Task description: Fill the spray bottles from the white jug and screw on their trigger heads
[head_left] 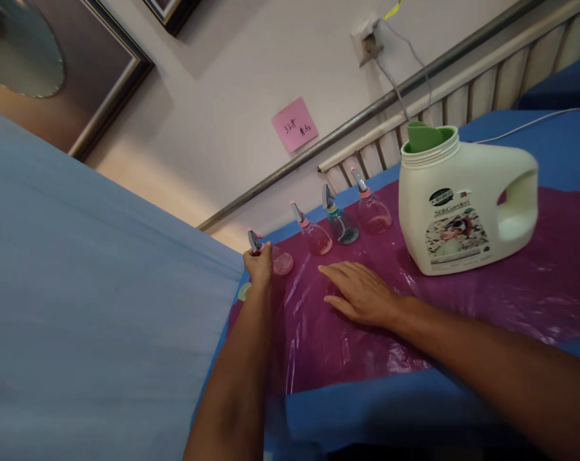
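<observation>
My left hand is closed around the neck of a clear spray bottle with a grey and pink trigger head, at the left end of a row. To its right stand a pink-collared spray bottle, a teal spray bottle and another pink-collared spray bottle. My right hand hovers over or rests on the purple plastic sheet, fingers stretched out, holding nothing; contact with the sheet cannot be made out. A large cream jug with a green insert in its mouth stands right of the bottles.
A blue cover lies under the sheet. At the left rises a pale blue panel. Behind are a metal rail, a radiator, a socket with cables and a pink note.
</observation>
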`<state>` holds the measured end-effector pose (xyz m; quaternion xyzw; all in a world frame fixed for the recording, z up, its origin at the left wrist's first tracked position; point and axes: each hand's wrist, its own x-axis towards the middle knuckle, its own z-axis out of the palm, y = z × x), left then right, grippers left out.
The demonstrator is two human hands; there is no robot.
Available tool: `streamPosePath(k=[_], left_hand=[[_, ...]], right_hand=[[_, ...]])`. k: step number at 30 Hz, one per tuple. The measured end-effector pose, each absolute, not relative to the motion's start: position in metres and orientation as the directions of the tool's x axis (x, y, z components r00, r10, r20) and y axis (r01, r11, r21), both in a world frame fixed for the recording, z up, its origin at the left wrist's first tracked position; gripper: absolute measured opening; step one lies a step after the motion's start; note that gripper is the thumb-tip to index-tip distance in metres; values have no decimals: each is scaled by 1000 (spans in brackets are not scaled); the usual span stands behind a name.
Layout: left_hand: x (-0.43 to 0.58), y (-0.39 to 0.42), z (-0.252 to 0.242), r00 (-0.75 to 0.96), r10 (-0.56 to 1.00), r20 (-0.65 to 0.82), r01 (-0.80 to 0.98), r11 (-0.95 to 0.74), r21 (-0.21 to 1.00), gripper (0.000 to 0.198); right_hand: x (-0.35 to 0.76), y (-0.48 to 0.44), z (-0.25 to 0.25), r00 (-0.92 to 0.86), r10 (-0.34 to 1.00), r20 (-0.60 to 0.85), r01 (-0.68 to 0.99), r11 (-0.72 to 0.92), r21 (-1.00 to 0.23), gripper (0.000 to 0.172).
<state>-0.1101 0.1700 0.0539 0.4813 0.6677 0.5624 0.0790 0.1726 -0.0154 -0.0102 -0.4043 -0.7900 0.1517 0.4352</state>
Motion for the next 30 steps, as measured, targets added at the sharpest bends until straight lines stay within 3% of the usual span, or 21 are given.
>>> streamPosePath(k=[7,11,17,23,30], left_hand=[[-104,157,51,-528,741,415,582,-40,812,42],[-96,116,46,-541,694,475,606,-70,793,40],[-52,82,28,-293,822,488,591,-245,768,42],[-4,137,29,-198,882,428,534,-269,802,56],[22,178,48,-191,904,382,500,-245,831,25]], right_hand=[[174,-15,-8,-309,774,552,517,624,-586,58],[172,-15,-8,-303,769,563,512,630,-584,55],[171,-17,-8,-310,756,576,502,645,-576,54],[175,-14,-8,-299,757,581,501,643,-580,52],[177,-11,-7,-294,771,565,545,621,-564,48]])
